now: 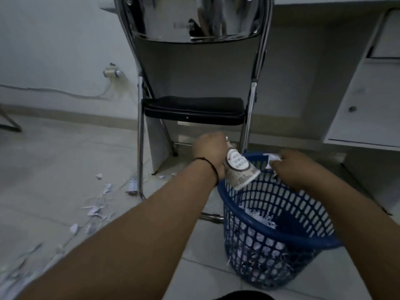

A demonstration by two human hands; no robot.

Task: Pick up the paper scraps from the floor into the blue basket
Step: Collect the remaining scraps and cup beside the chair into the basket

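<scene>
A blue basket (279, 215) of open lattice plastic is seen on the tiled floor (54, 169), tilted, partly filled with shredded white paper. Directly behind the basket a folding chair (194, 109) is placed, with chrome legs, a black seat pad and a mirror-bright back; one chrome foot bar is visible on the floor just beside the basket's left wall. To the right of the basket a white cabinet (363, 100) with a small round knob is noted. On the wall left of the chair a plug with a cable is seen.

Paper scraps (95, 210) are strewn over the floor well to the left of the basket, trailing toward the lower left corner; a small patterned wrapper lies by the chair's left leg.

A printed paper cup (240, 169) is held above the basket's rim. Dark lettering inside an oval badge is visible on it, but it is upside down and too blurred to be read.

The left hand (208, 151) is closed around the cup's upper end, a thin black band worn at the wrist. The right hand (296, 167) is closed on a crumpled white scrap (273, 159) over the basket's far rim. Both forearms are extended forward.
</scene>
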